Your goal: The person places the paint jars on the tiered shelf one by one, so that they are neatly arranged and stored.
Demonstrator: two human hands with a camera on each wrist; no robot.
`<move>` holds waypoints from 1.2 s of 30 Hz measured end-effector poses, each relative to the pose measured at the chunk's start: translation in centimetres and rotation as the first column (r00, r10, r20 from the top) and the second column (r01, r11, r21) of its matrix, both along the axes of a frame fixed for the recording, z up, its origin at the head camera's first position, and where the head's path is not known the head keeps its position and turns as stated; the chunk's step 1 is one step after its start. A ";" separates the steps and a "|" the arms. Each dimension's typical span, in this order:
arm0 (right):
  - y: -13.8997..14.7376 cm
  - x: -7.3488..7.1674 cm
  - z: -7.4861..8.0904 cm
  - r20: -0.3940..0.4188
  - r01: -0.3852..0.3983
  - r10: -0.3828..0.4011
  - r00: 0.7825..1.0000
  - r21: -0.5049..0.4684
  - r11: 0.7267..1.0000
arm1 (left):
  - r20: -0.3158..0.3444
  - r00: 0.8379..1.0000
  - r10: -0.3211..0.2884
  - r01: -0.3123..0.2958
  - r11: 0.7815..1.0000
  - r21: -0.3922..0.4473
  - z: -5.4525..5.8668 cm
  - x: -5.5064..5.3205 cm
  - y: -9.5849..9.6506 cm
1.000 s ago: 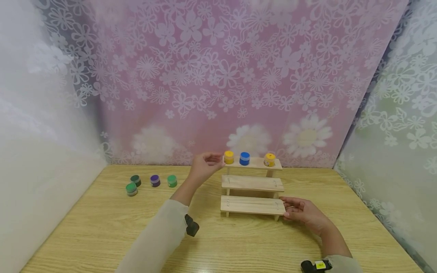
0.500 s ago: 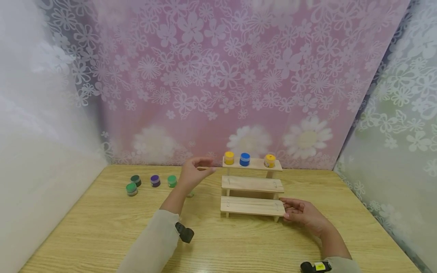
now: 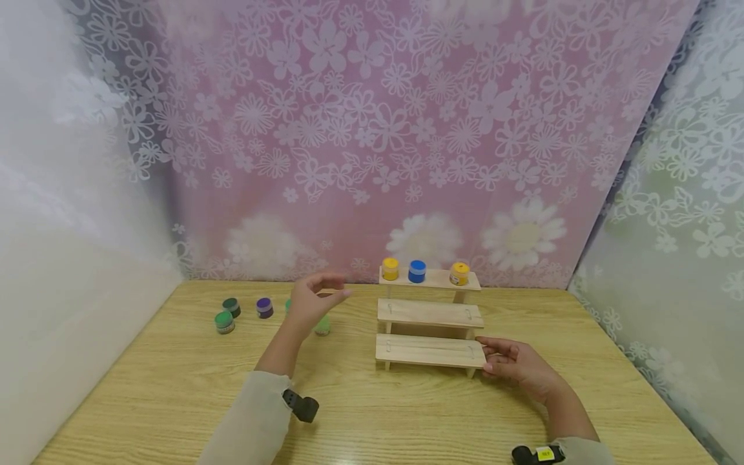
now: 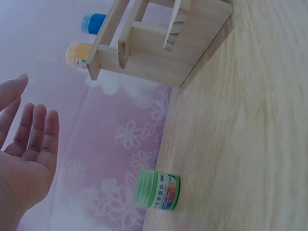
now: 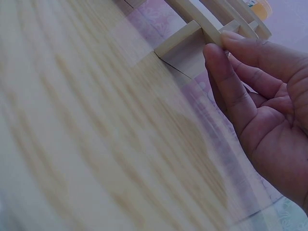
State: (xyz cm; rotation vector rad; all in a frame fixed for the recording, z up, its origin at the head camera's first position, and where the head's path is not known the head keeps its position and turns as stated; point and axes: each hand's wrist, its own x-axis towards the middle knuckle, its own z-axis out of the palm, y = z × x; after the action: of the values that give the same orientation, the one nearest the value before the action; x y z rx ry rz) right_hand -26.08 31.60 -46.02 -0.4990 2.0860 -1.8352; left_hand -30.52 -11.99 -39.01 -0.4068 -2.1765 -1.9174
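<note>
A three-step wooden stand stands on the table, with a yellow paint jar, a blue paint jar and another yellow paint jar along its top step. My right hand pinches the right end of the lowest step; the right wrist view shows thumb and fingers at its edge. My left hand is in the air left of the stand, fingers loosely extended and holding nothing. Close to it, a light green paint jar sits upright on the table. A green jar is mostly hidden behind the left hand.
Farther left on the table are a purple jar, a dark green jar and a green jar. A pink flowered curtain hangs behind the table; pale panels flank both sides.
My left hand has moved left from beside the top step's left yellow jar, bringing the light green jar into view. My right hand stays at the lowest step.
</note>
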 end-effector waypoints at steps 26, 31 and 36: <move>-0.1 0.1 0.2 0.005 0.006 -0.006 1.000 0.000 1.000 | 0.028 0.998 0.064 -0.064 0.998 0.006 -1.7 2.5 -6.5; -0.2 0.2 0.2 0.004 -0.002 0.002 1.000 -0.012 1.000 | 0.017 0.998 0.055 -0.056 0.998 0.043 -1.6 3.3 -7.4; -0.1 0.2 0.2 0.003 -0.006 0.006 1.000 -0.010 1.000 | 0.032 0.997 0.064 -0.064 0.998 0.019 -0.7 4.5 -8.0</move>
State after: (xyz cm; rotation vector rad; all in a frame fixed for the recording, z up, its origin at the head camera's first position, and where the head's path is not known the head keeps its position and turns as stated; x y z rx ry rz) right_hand -25.87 31.45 -45.80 -0.5034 2.0722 -1.8424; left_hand -25.99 -20.04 -39.72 -0.3014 -2.1608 -1.9223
